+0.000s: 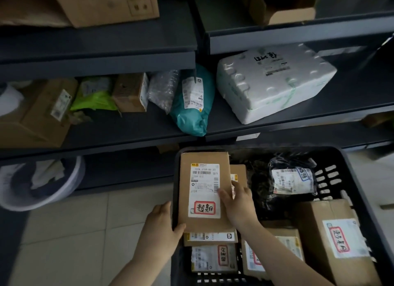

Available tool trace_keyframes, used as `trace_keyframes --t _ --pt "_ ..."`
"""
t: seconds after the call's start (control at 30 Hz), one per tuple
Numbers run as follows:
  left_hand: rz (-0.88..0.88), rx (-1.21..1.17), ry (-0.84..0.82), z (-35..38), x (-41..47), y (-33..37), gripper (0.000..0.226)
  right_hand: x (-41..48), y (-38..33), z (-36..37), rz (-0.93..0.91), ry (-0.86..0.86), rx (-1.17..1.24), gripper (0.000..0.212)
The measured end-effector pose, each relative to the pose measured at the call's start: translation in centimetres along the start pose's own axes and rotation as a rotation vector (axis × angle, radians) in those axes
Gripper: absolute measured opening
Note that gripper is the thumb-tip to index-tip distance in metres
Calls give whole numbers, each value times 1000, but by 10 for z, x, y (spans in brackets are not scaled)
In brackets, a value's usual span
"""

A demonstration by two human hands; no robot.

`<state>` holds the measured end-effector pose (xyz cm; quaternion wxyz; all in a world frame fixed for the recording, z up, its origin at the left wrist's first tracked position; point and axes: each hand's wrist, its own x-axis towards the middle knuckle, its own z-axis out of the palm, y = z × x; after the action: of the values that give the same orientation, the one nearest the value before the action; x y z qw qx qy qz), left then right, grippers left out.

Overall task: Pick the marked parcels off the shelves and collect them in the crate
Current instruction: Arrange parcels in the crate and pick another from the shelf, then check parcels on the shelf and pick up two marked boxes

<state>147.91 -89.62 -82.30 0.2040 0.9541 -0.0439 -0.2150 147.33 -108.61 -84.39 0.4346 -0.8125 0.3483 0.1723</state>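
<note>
Placing step: the brown parcel (204, 192), its label marked in red, lies over the left end of the black crate (309, 150), on top of other labelled parcels. The left hand (164, 224) grips its lower left corner, thumb on top, and the right hand (236, 204) holds its right edge, fingers (239, 184) curled over it. The next move likely calls for both hands to let go once it sits flat, then a search of the shelves (128, 128) for further marks.
</note>
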Motion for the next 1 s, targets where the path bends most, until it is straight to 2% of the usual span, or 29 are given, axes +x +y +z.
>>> trace_keyframes --t 0.1,0.2,0.3,0.4,0.5,0.6,0.87,1.0 --pt "8 158 65 -18 -19 -9 62 -24 -20 -9 -279 115 -319 56" --pt "-16 318 119 -38 -58 -24 57 -54 -38 -10 -444 14 -533 67" --pt "-71 372 162 -63 -107 -44 56 -87 -60 -9 -574 -100 -703 61" --pt "-136 387 261 -91 -163 -70 54 -126 -90 0 -743 -227 -760 48" --pt "-218 401 329 -126 -230 -96 50 -175 -128 22 -965 -353 -872 42" --pt "-325 455 357 -161 -308 -128 47 -238 -169 54 -1110 -470 -921 39" --pt "-802 422 513 -225 -524 -196 42 -442 -247 147 -1633 -596 -998 45" --pt "-983 394 512 -228 -625 -215 41 -538 -248 191 -1758 -690 -1025 46"
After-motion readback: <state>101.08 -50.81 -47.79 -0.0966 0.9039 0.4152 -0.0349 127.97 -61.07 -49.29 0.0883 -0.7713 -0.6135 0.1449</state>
